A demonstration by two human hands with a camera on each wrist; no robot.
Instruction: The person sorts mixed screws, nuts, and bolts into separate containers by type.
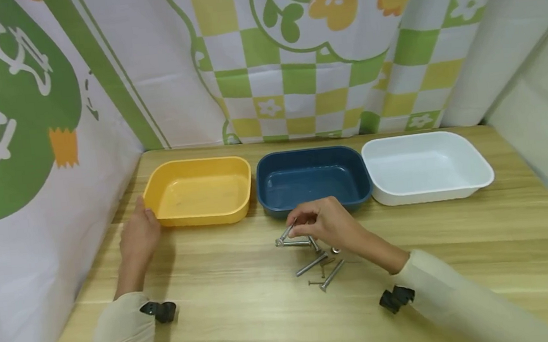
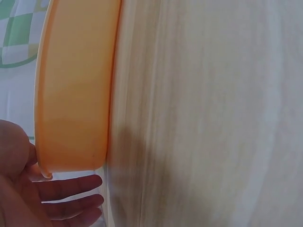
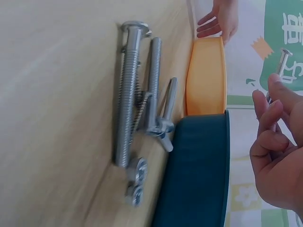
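My right hand [image 1: 327, 224] pinches a silver bolt [image 3: 283, 64] between thumb and fingertips, in front of the blue tray [image 1: 270, 207]. Below and beside that hand, a loose group of metal hardware lies on the table: several long bolts [image 1: 312, 264], small brownish screws [image 1: 315, 282] and nuts [image 3: 137, 171]. Over at the left, my left hand [image 1: 139, 235] rests against the near left corner of the yellow tray [image 1: 209, 220]. In the left wrist view its fingers [image 2: 71, 187] extend past the end of that tray, close by the rim.
A white tray [image 1: 427, 196] stands right of the blue one, making a row of three along the back of the wooden table [image 1: 239, 314]. Behind them hangs a patterned cloth [image 1: 297, 101]; white cloth [image 1: 100, 139] borders the left side.
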